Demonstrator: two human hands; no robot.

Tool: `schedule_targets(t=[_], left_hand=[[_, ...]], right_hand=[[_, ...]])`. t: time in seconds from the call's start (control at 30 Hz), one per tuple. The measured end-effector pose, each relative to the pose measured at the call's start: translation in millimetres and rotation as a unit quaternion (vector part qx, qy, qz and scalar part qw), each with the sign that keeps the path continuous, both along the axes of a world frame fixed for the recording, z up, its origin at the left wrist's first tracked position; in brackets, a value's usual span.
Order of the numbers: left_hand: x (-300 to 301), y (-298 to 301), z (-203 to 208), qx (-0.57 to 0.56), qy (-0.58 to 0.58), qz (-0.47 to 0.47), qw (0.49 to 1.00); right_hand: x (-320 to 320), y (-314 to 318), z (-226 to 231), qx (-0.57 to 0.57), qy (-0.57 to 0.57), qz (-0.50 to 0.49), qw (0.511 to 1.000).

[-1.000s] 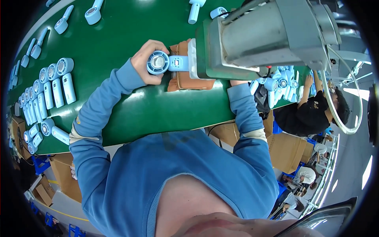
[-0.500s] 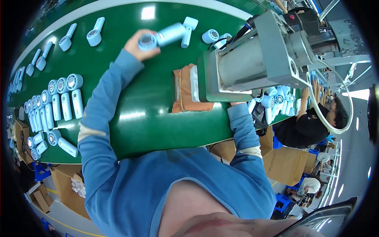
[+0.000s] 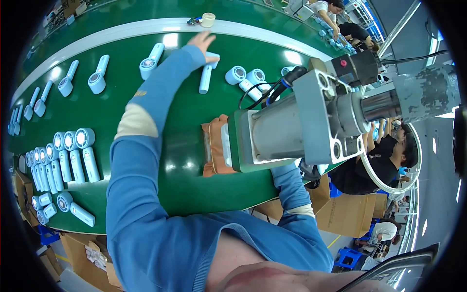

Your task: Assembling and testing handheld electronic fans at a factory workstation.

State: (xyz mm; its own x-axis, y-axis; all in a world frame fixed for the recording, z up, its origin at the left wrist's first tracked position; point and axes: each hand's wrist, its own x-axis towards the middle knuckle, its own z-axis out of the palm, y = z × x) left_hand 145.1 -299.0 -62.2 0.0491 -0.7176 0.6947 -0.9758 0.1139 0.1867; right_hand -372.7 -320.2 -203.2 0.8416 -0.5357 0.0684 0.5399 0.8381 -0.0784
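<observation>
"Blue sleeves [image 3: 134, 168] with cream patches come nearest. What of the right hand?"

"Hidden behind the grey press [image 3: 282, 126]. I can't tell whether it grips anything; just its cuff end reaches in there, over the green table [image 3: 187, 192]."

"And along the near side?"

"Cardboard boxes [image 3: 348, 211] sit below the edge. On the left, one light-blue handheld fan [image 3: 82, 214] lies by itself, with a close row of fans [image 3: 91, 164] behind it."

"What's against the press?"

"A brown wrapped pad [image 3: 214, 148], partly covered by it, with a whitish block [image 3: 226, 145] between."

"Then the left hand [image 3: 203, 45]?"

"Stretched well across, fingers spread and unclenched, at the head end of a fan lying on the table [image 3: 206, 78]. Whether the thumb touches it, I can't tell. More fans lie to either side."

"Beyond that?"

"A white strip [image 3: 238, 27] carrying a cream roll [image 3: 207, 20]. Farther off to the right, a co-worker in dark clothing [image 3: 352, 31] leans beside many light-blue pieces [image 3: 335, 41]."
</observation>
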Motion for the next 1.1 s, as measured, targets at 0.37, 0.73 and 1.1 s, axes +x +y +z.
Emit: schedule_targets(t=[0.37,0.73,1.1], left_hand=[[12.8,146.5,39.1,0.084,0.120,-0.039,0.989],[-123.9,357.7,54.0,0.005,0.489,-0.081,0.868],[-168.5,301.2,43.7,0.056,0.384,-0.116,0.914]], right_hand=[[46.1,33.8,116.4,-0.171,0.163,-0.109,0.965],[39.3,48.7,122.1,-0.745,0.597,-0.280,0.105],[41.9,58.8,116.5,-0.742,0.575,-0.311,0.151]])
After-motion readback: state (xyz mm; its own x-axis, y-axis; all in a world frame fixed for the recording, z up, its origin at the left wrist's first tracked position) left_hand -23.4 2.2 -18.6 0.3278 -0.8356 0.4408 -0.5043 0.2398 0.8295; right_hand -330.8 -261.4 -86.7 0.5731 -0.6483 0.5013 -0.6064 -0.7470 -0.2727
